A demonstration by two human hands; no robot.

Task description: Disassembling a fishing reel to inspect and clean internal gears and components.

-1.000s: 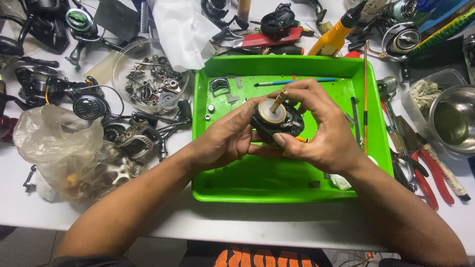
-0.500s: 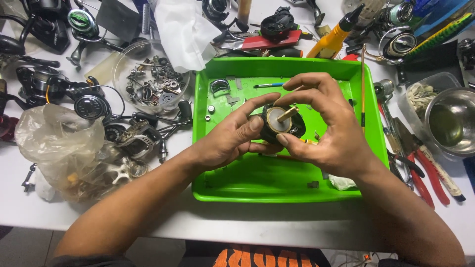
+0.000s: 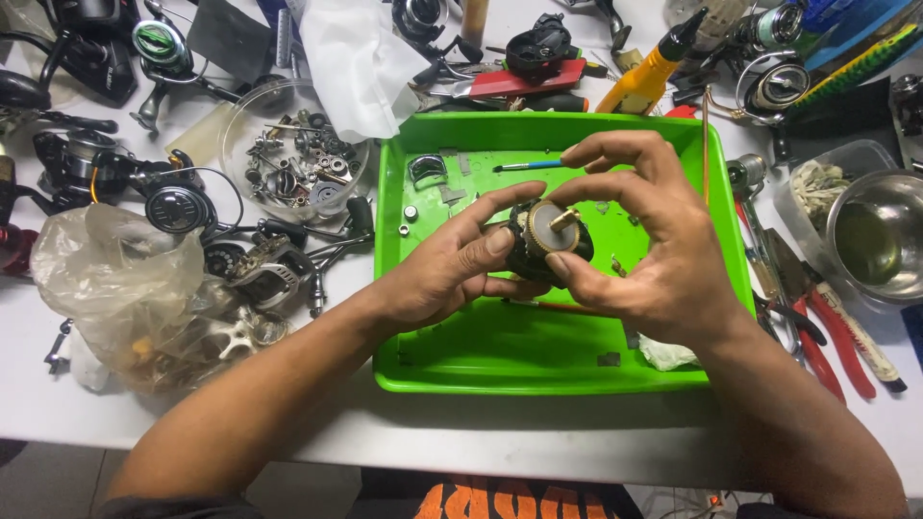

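together, left hand (image 3: 447, 274), right hand (image 3: 639, 245) gripping reel body (image 3: 543, 240), green tray (image 3: 538, 360)

a white table (image 3: 538, 437) carries a green tray (image 3: 538, 370) with a blue pen (image 3: 529, 166) lying in it. left of the tray stand a clear bowl (image 3: 288, 154) of small metal parts and a crumpled plastic bag (image 3: 115, 288). to the right lie red pliers (image 3: 827, 332), a steel bowl (image 3: 880, 240) and a yellow bottle (image 3: 644, 82).

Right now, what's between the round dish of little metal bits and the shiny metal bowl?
In the head view, the green tray lies between them, with both hands holding the reel part above it.
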